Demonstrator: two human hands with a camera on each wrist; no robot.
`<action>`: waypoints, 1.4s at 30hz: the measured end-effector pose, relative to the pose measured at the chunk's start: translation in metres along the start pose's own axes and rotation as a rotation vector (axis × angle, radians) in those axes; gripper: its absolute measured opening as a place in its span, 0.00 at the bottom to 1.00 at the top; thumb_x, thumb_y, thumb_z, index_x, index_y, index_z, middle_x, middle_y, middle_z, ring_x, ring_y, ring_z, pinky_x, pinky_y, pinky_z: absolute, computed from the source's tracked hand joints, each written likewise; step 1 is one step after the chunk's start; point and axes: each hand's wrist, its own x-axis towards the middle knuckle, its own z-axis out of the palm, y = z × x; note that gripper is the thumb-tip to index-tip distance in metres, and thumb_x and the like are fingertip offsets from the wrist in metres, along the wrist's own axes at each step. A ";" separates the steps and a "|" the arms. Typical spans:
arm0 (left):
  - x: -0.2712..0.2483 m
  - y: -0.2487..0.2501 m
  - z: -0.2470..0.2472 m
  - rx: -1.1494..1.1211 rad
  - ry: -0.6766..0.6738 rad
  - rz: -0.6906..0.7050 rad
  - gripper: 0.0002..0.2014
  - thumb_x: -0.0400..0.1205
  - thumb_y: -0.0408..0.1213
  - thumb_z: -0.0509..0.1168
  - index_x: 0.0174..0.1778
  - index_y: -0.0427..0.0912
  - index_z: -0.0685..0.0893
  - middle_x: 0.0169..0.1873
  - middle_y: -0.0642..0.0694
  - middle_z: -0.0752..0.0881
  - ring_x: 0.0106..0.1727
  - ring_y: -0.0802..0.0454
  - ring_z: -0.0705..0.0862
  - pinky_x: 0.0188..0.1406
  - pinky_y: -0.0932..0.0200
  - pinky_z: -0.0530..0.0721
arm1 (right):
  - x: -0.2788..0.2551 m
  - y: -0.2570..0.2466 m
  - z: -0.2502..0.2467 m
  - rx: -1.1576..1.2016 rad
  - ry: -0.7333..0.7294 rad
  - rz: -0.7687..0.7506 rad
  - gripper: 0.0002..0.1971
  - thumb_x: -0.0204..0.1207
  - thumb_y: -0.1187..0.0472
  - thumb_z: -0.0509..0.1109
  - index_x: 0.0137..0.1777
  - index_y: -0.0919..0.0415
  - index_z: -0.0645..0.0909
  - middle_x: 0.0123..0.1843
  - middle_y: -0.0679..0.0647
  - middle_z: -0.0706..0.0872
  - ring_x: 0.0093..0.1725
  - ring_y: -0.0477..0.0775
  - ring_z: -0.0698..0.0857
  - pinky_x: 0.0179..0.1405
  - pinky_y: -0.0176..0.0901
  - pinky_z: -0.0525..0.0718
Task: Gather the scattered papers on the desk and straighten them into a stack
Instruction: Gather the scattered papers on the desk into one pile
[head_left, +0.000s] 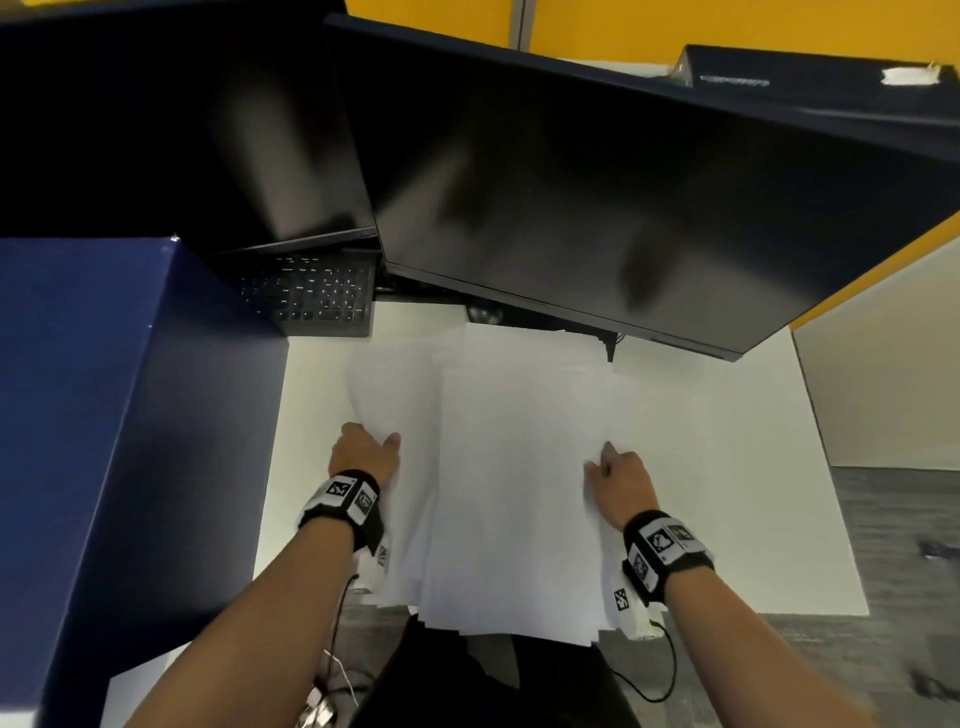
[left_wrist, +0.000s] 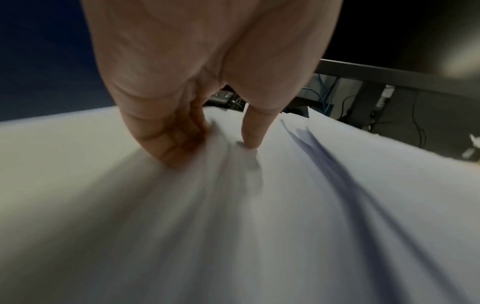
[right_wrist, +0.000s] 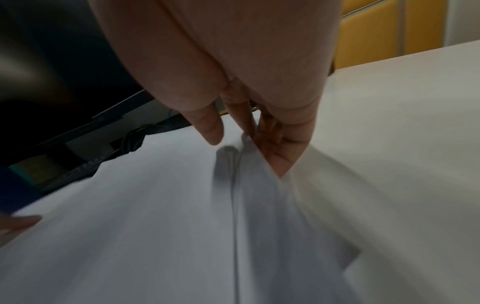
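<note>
We take the loose pile of papers (head_left: 514, 467) as our landmark: it lies on the white tabletop (head_left: 727, 467), its near edge hanging a little over the tabletop's front edge and its far edge reaching under the big monitor (head_left: 597, 208). At the pile's near left side our left hand (head_left: 363, 452) pinches the sheets — thumb on top, fingers (left_wrist: 166, 142) curled beneath their edge. At its near right side our right hand (head_left: 621, 480) does the same, thumb above and fingers (right_wrist: 280, 152) tucked under a lifted edge. We judge the gathering nearly done and the squaring-up just starting: sheets are fanned on the left and at the far end. The next move, we think, calls for drawing both sides inward together, then tapping the edges flush — without letting the overhanging near sheets slip off. Beyond the pile to its left sits a dark keyboard (head_left: 311, 296).
</note>
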 end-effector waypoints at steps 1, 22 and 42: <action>-0.003 0.004 0.005 -0.013 -0.038 0.012 0.28 0.83 0.48 0.68 0.73 0.33 0.72 0.70 0.32 0.81 0.68 0.33 0.82 0.67 0.45 0.81 | -0.003 -0.007 0.004 -0.029 -0.027 -0.021 0.17 0.85 0.56 0.61 0.65 0.69 0.76 0.60 0.70 0.80 0.58 0.67 0.83 0.57 0.49 0.79; 0.034 0.012 0.002 -0.438 -0.067 0.058 0.08 0.80 0.42 0.72 0.38 0.43 0.91 0.35 0.43 0.91 0.37 0.44 0.88 0.49 0.51 0.91 | 0.046 -0.046 -0.014 0.156 0.234 0.174 0.23 0.82 0.55 0.64 0.75 0.63 0.76 0.72 0.66 0.76 0.70 0.69 0.78 0.71 0.55 0.77; 0.000 -0.029 0.000 0.162 -0.329 0.249 0.19 0.86 0.48 0.63 0.33 0.42 0.85 0.35 0.40 0.91 0.39 0.42 0.91 0.48 0.56 0.87 | -0.001 0.015 -0.017 0.264 0.113 0.125 0.18 0.78 0.53 0.73 0.66 0.59 0.84 0.41 0.53 0.91 0.44 0.58 0.92 0.56 0.54 0.90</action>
